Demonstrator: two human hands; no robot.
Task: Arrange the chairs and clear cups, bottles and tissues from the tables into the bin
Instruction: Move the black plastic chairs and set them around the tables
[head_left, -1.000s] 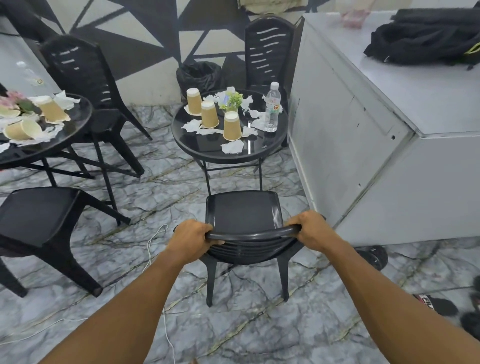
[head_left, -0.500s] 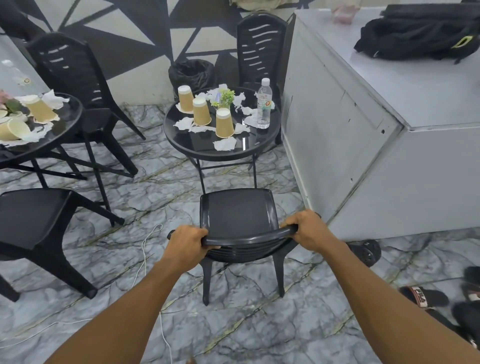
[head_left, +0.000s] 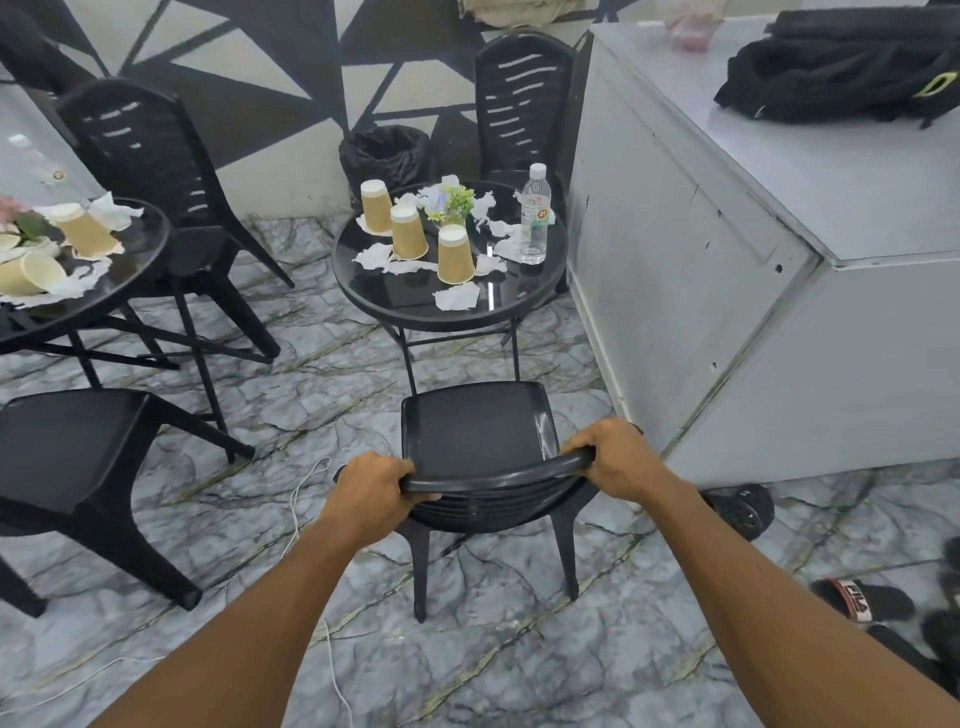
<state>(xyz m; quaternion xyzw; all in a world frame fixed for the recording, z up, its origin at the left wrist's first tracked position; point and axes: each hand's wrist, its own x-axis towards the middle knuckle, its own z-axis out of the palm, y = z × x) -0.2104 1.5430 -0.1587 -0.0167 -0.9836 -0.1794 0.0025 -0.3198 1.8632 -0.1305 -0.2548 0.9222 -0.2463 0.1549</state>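
Note:
A black plastic chair (head_left: 475, 426) stands in front of me, its seat facing a round black table (head_left: 410, 306). My left hand (head_left: 371, 488) grips the left end of the chair's top rail and my right hand (head_left: 613, 457) grips the right end. On that table stand three upturned paper cups (head_left: 456, 254), a clear water bottle (head_left: 535, 221), a small plant and scattered white tissues (head_left: 457, 297). A black-lined bin (head_left: 387, 156) sits against the wall behind the table. A second table (head_left: 140, 260) at left holds cups (head_left: 85, 231) and tissues.
More black chairs: one behind the near table (head_left: 522, 104), one by the left table (head_left: 145, 156), one at lower left (head_left: 67, 447). A grey counter (head_left: 753, 234) with a black bag (head_left: 841, 73) fills the right. Sandals (head_left: 862, 605) and a white cord (head_left: 306, 493) lie on the marble floor.
Both hands keep their grip on the chair's top rail. The chair has moved slightly forward, towards the round table, and the view has shifted with it.

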